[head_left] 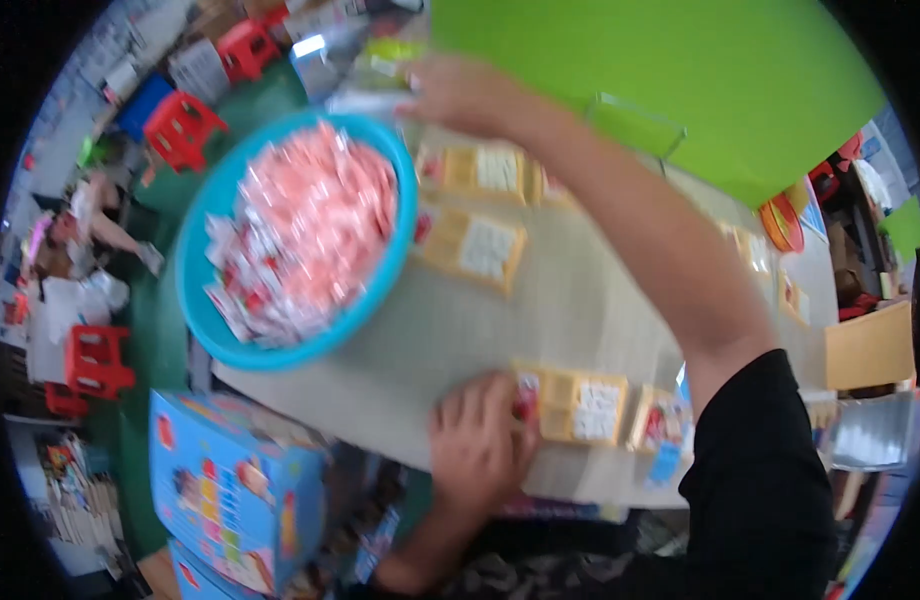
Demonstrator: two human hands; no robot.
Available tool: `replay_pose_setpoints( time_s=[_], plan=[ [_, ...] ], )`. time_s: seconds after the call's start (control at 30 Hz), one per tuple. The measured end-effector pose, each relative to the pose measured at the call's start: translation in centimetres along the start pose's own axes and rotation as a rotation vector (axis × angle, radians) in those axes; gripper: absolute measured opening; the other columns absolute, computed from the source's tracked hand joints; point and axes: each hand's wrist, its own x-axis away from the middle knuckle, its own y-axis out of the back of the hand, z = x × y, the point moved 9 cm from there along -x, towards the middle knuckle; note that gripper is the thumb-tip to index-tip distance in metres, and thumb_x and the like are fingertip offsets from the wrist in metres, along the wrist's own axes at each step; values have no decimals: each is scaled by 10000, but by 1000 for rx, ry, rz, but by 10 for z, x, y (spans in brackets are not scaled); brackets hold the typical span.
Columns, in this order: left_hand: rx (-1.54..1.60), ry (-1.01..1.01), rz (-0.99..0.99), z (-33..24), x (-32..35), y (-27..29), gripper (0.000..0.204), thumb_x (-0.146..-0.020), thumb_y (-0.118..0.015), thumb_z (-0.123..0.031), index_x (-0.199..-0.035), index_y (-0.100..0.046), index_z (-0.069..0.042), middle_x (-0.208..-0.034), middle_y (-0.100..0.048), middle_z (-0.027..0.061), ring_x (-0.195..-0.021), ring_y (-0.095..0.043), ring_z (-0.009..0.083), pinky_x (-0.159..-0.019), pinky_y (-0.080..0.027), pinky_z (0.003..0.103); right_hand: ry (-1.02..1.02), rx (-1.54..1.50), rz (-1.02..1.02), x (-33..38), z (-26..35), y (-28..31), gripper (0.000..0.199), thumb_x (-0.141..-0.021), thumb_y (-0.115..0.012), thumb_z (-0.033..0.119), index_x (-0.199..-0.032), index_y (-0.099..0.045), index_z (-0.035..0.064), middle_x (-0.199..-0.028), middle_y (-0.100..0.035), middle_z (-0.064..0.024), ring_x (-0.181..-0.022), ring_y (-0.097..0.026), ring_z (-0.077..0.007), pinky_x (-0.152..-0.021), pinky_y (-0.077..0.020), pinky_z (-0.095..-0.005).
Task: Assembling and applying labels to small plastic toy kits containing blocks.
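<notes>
A wide round turquoise plastic basin (202, 262), heaped with small pink-and-white sachets (305, 230), stands on the left end of a grey table (500, 320). Just right of the basin, two flat yellow packets with white printed panels (472, 247) lie on the table, one above the other.

The right hand (458, 92) stretches on a long bare forearm past the basin's far right rim. Its fingers are curled together near some pale, blurred things there; whether it grips any of them cannot be told.

The left hand (477, 440) lies palm down at the table's near edge, below and right of the basin, fingers spread a little and flat. Its fingertips touch the left end of another flat yellow packet (577, 403), and it grips nothing. A further packet (660, 425) lies just right of that one.

Below the basin, off the table, stands a blue printed cardboard box (235, 490). Beyond the basin's far side, a bright green sheet (680, 70) covers the upper right, and red plastic stools (182, 128) stand on the floor to the upper left.
</notes>
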Motion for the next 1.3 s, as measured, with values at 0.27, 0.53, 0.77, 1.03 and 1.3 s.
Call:
replay_pose_setpoints(
  time_s=[0.27, 0.53, 0.77, 1.03, 1.3],
  plan=[
    [54, -52, -188, 2, 2, 14, 438, -882, -586, -121, -1287, -518, 32, -1097, -633, 174, -994, -582, 376, -897, -419, 488, -283, -72, 269, 241, 35, 80, 719, -909, -663, 387, -1489, -392, 60, -1428, -506, -185, -1259, -523, -357, -1093, -401, -436],
    [97, -75, -286, 2, 16, 13, 393, -887, -524, -24, -1275, -524, 35, -938, -656, 131, -875, -591, 357, -844, -434, 472, -157, -104, 382, 330, 145, 68, 690, -874, -685, 411, -1420, -457, 56, -1366, -512, -184, -1201, -531, -373, -1023, -408, -462],
    [405, -129, -519, 20, 50, 33, 201, -942, -441, -5, -1112, -543, 27, -831, -626, 117, -754, -556, 277, -729, -447, 381, -83, 15, 367, 337, 159, 55, 668, -879, -678, 403, -1408, -467, 55, -1355, -513, -199, -1207, -533, -372, -1024, -412, -454],
    [369, -376, -441, 19, 138, 1, 72, -929, -477, -47, -962, -536, -21, -769, -591, 124, -699, -533, 280, -680, -452, 385, -63, 62, 274, 345, 169, 58, 670, -861, -713, 327, -1420, -461, 56, -1374, -511, -204, -1254, -512, -370, -1063, -387, -473],
    [52, -91, -159, 70, 137, -60, 211, -857, -615, -88, -1065, -607, -54, -1040, -598, 176, -971, -545, 404, -842, -416, 489, -57, -406, 151, 437, 266, 73, 250, -809, -710, 125, -1056, -679, 107, -968, -653, -67, -858, -636, -243, -766, -505, -389]
  ],
)
